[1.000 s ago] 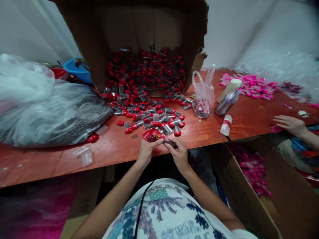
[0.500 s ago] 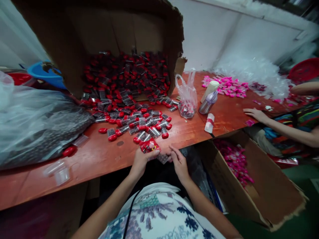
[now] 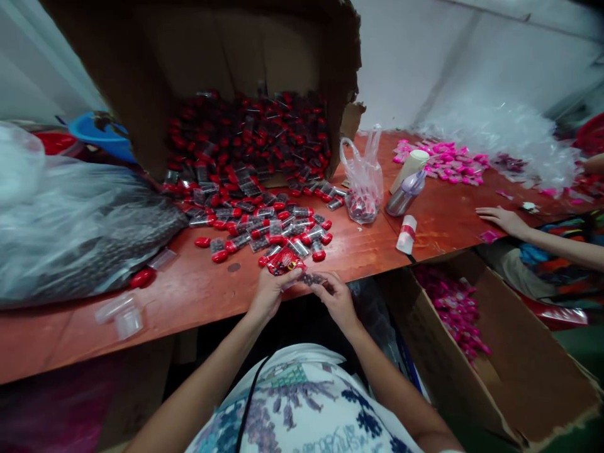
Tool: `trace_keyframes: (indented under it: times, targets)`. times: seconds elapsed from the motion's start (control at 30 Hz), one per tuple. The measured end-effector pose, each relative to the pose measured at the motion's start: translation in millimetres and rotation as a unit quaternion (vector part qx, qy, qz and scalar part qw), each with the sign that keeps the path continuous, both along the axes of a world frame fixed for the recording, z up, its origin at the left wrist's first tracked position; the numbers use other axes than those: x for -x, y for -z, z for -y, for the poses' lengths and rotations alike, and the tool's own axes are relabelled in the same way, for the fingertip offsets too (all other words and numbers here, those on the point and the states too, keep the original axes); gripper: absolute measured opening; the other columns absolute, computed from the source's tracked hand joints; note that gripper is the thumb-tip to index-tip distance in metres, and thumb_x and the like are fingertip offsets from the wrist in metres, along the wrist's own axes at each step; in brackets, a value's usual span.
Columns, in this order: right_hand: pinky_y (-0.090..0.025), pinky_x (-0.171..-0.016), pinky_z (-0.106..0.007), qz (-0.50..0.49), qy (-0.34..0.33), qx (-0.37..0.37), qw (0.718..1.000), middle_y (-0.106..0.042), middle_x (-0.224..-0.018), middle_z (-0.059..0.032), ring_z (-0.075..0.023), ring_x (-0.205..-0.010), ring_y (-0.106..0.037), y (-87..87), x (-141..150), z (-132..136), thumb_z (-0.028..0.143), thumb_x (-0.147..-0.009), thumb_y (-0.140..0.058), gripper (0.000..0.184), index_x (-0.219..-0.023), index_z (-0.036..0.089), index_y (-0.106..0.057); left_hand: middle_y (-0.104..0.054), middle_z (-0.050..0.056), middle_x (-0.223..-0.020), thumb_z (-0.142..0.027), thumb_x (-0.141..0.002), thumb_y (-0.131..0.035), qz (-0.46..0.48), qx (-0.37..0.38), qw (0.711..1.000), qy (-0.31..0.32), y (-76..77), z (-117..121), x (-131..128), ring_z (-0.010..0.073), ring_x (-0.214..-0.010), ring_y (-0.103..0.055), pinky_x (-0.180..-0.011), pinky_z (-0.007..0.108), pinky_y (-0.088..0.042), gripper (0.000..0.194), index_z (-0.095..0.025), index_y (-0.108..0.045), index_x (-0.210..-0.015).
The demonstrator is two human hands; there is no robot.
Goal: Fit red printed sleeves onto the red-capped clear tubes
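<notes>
At the table's front edge, my left hand (image 3: 274, 290) is closed on a small red printed packet (image 3: 285, 261), with its thumb on top. Against the packet's right end is a small clear container of dark beads (image 3: 311, 278). My right hand (image 3: 337, 301) pinches this container between thumb and fingers; part of it is hidden by them. Just beyond both hands lies a spread of red-capped clear containers (image 3: 276, 233) filled with dark beads. They reach back to a larger heap (image 3: 250, 138) inside a cardboard box (image 3: 236, 56) tipped on its side.
A big plastic bag of dark beads (image 3: 85, 233) lies left, near empty clear tubes (image 3: 123, 314). To the right stand a small carrier bag (image 3: 363, 182), a bottle (image 3: 404, 194) and a white roll (image 3: 406, 234). A co-worker's hand (image 3: 504, 220) rests beyond a floor carton (image 3: 453, 377).
My right hand has closed in on the beaded container, its fingers now bent around it. The left hand keeps the red packet. The whole view has shifted slightly.
</notes>
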State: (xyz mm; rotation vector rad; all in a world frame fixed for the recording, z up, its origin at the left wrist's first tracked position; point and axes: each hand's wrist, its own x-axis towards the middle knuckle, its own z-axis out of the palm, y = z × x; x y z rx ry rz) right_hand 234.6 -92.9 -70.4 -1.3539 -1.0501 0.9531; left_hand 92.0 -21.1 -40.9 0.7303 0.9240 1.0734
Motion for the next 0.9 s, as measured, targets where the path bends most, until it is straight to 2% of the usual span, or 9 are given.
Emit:
trace_keyframes:
  times: [0.07, 0.17, 0.3, 0.4, 0.5, 0.57, 0.67, 0.73, 0.9]
  targets:
    - [-0.048, -0.052, -0.022, -0.014, -0.002, -0.004, 1.000, -0.066, -0.091, -0.0033, -0.0139, -0.069, -0.060, -4.3, 6.9, -3.6, 0.039, -0.077, -0.064, 0.029, -0.100, 0.022, -0.069, -0.070, 0.004, -0.074, -0.013, -0.051, -0.083, 0.012, -0.025, 1.000, 0.012, -2.6, -0.4, 7.0, 0.0157, -0.068, -0.064, -0.071, 0.027, -0.050, 0.028, -0.013, -0.069, -0.075]
    - [-0.049, -0.052, -0.024, -0.097, -0.014, 0.011, 0.995, -0.067, -0.081, -0.0021, -0.0134, -0.064, -0.060, -8.4, 17.4, -8.2, 0.039, -0.080, -0.062, 0.027, -0.098, 0.020, -0.068, -0.071, 0.005, -0.082, -0.012, -0.053, -0.081, 0.025, -0.061, 0.998, 0.015, -8.5, 0.8, 15.8, 0.0168, -0.075, -0.064, -0.077, 0.029, -0.049, 0.032, -0.014, -0.070, -0.083]
    - [-0.049, -0.053, -0.024, -0.154, -0.037, 0.019, 0.987, -0.066, -0.072, -0.0005, -0.0125, -0.058, -0.059, -15.2, 28.0, -13.2, 0.038, -0.079, -0.063, 0.025, -0.095, 0.018, -0.068, -0.071, 0.005, -0.084, -0.013, -0.055, -0.081, 0.038, -0.068, 0.997, 0.002, -16.1, 2.0, 23.7, 0.0174, -0.076, -0.065, -0.077, 0.029, -0.049, 0.033, -0.015, -0.070, -0.085]
    - [-0.050, -0.061, -0.026, -0.112, -0.033, -0.016, 0.993, -0.067, -0.081, -0.0016, -0.0133, -0.067, -0.061, -21.6, 34.4, -13.8, 0.035, -0.079, -0.064, 0.024, -0.098, 0.020, -0.069, -0.070, 0.003, -0.080, -0.013, -0.056, -0.080, 0.043, -0.078, 0.996, -0.022, -18.4, 1.2, 26.6, 0.0161, -0.072, -0.064, -0.074, 0.028, -0.049, 0.027, -0.015, -0.069, -0.081]
    - [-0.051, -0.071, -0.027, -0.051, -0.008, -0.062, 0.997, -0.067, -0.094, -0.0033, -0.0161, -0.083, -0.062, -25.4, 39.3, -12.3, 0.033, -0.078, -0.066, 0.023, -0.097, 0.021, -0.070, -0.071, 0.003, -0.082, -0.011, -0.053, -0.081, 0.039, -0.091, 0.994, -0.049, -20.8, -0.2, 28.4, 0.0159, -0.074, -0.065, -0.074, 0.028, -0.050, 0.031, -0.016, -0.068, -0.082]
    - [-0.051, -0.067, -0.027, -0.059, -0.008, -0.052, 0.997, -0.067, -0.091, -0.0031, -0.0154, -0.078, -0.062, -25.7, 41.0, -11.5, 0.034, -0.079, -0.065, 0.025, -0.100, 0.021, -0.069, -0.072, 0.003, -0.084, -0.010, -0.051, -0.082, 0.039, -0.095, 0.994, -0.047, -23.7, -1.0, 30.0, 0.0165, -0.075, -0.065, -0.074, 0.028, -0.050, 0.037, -0.016, -0.068, -0.084]
    - [-0.049, -0.053, -0.024, -0.125, -0.048, 0.006, 0.991, -0.066, -0.075, -0.0009, -0.0118, -0.058, -0.060, -25.0, 41.9, -11.8, 0.038, -0.081, -0.062, 0.026, -0.098, 0.019, -0.068, -0.072, 0.003, -0.084, -0.011, -0.050, -0.083, 0.045, -0.101, 0.994, -0.020, -28.5, -1.1, 32.5, 0.0179, -0.076, -0.066, -0.075, 0.031, -0.050, 0.042, -0.016, -0.068, -0.089]
    - [-0.048, -0.051, -0.023, -0.147, -0.069, 0.021, 0.986, -0.065, -0.072, -0.0004, -0.0113, -0.055, -0.058, -25.7, 42.3, -12.3, 0.038, -0.081, -0.061, 0.026, -0.095, 0.018, -0.068, -0.072, 0.004, -0.085, -0.014, -0.051, -0.082, 0.042, -0.105, 0.994, -0.015, -30.4, -0.3, 33.2, 0.0185, -0.076, -0.066, -0.075, 0.032, -0.050, 0.040, -0.016, -0.069, -0.089]
    - [-0.052, -0.070, -0.028, -0.048, -0.032, -0.057, 0.997, -0.067, -0.092, -0.0034, -0.0161, -0.079, -0.062, -29.2, 46.1, -11.1, 0.034, -0.079, -0.064, 0.024, -0.099, 0.021, -0.069, -0.071, 0.004, -0.078, -0.018, -0.053, -0.082, -0.014, -0.109, 0.992, -0.054, -27.2, 3.8, 30.4, 0.0179, -0.071, -0.065, -0.073, 0.030, -0.050, 0.029, -0.013, -0.069, -0.079]
